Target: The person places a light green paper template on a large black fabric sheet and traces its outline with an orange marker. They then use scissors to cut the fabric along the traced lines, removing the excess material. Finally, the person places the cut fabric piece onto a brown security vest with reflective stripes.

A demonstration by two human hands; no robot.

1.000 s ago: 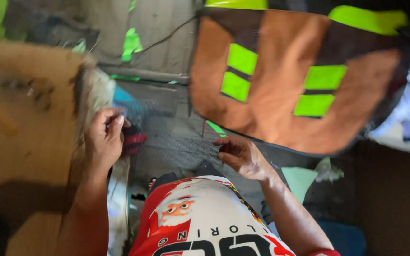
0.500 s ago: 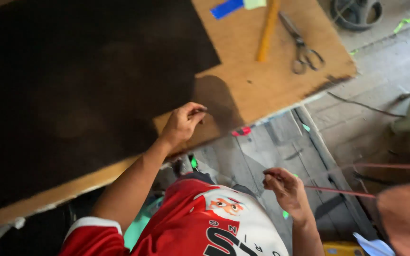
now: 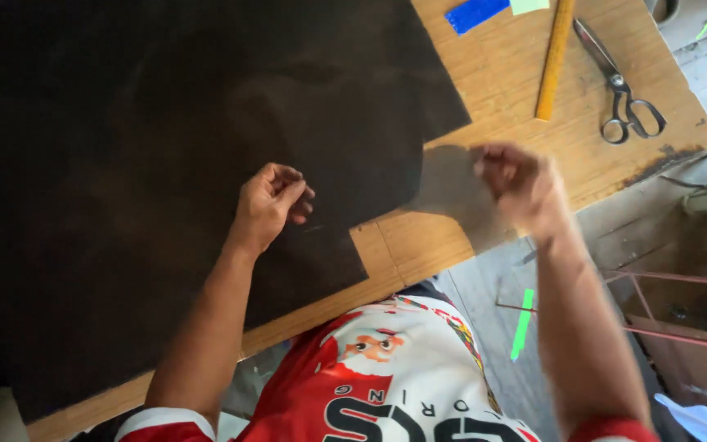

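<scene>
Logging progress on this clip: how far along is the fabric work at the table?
Done: dark fabric lies spread over the wooden table.
In hand: left hand rests curled on the fabric; right hand, blurred, is raised at its edge.
Left: scissors and yellow ruler lie untouched; no fresh cut shows.

The large sheet (image 3: 165, 164) on the left was dark brown, nearly black, and unpatterned. The table (image 3: 484, 90) showed light tan wood grain with a dark stain near its right edge. The ruler (image 3: 555, 59) was yellow. The scissors (image 3: 619, 86) were grey metal. A tape strip (image 3: 475, 13) at the far side was blue. The shirt (image 3: 386, 385) was red and white with a cartoon face.
</scene>
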